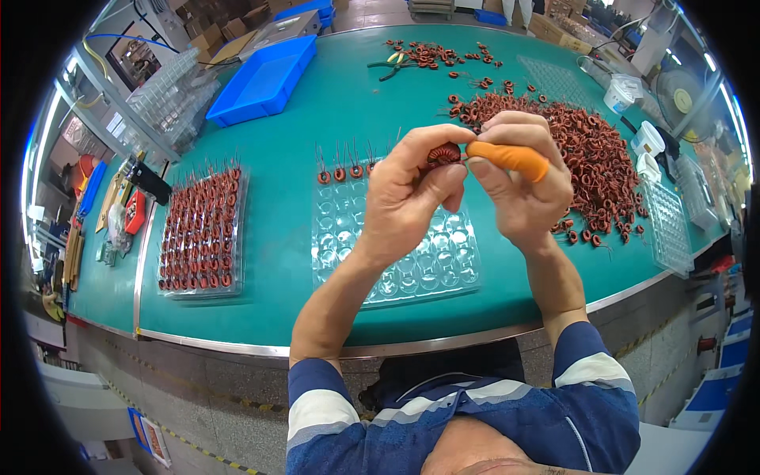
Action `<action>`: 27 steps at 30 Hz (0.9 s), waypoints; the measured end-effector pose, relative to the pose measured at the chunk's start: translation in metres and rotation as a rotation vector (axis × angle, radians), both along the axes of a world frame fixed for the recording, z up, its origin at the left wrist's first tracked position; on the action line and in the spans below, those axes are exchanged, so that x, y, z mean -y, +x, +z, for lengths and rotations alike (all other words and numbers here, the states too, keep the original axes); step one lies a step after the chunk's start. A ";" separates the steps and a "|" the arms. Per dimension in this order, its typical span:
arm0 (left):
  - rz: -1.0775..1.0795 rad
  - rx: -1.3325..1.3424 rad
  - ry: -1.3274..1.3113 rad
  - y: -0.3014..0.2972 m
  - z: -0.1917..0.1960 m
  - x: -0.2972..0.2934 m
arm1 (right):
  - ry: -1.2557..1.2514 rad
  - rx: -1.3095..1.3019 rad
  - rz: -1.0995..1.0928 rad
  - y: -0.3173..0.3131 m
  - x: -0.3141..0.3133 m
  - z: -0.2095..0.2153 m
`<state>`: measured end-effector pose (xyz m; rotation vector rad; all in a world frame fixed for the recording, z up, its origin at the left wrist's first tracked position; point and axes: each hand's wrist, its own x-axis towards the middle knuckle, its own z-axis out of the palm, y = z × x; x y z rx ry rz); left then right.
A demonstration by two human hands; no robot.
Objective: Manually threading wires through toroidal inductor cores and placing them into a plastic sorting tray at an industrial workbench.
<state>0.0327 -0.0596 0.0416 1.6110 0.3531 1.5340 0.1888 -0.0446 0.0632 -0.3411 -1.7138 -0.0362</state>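
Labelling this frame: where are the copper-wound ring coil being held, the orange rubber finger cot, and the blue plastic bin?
copper-wound ring coil (444, 153), head view, its windings.
orange rubber finger cot (511, 158), head view, its middle.
blue plastic bin (252, 96), head view, its floor.

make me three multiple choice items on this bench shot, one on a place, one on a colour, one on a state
1. Where is the loose heap of wound coils?
A. to the person's right
B. in the blue bin
C. on the floor

2. What colour is the finger cot on the right hand?
A. green
B. orange
C. white

3. How full is the clear tray under the hands?
A. full
B. only a few coils along its far row
C. stacked with lids

Answers: 1 A, the heap lies right of the hands on the green table. 2 B, the cot is orange. 3 B, its other pockets are bare. The left hand pinches one coil.
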 end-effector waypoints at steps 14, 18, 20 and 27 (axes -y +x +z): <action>-0.080 0.060 -0.214 -0.010 0.004 -0.008 | -0.673 -0.262 0.301 -0.011 -0.018 -0.028; -0.021 -0.076 -0.160 -0.016 0.008 -0.010 | -0.705 -0.390 0.431 -0.018 -0.020 -0.019; -0.041 -0.006 -0.160 -0.016 0.007 -0.012 | -0.733 -0.322 0.425 -0.009 -0.026 -0.017; -0.020 0.042 -0.111 -0.015 0.003 -0.015 | -0.863 -0.096 0.424 -0.009 -0.028 -0.030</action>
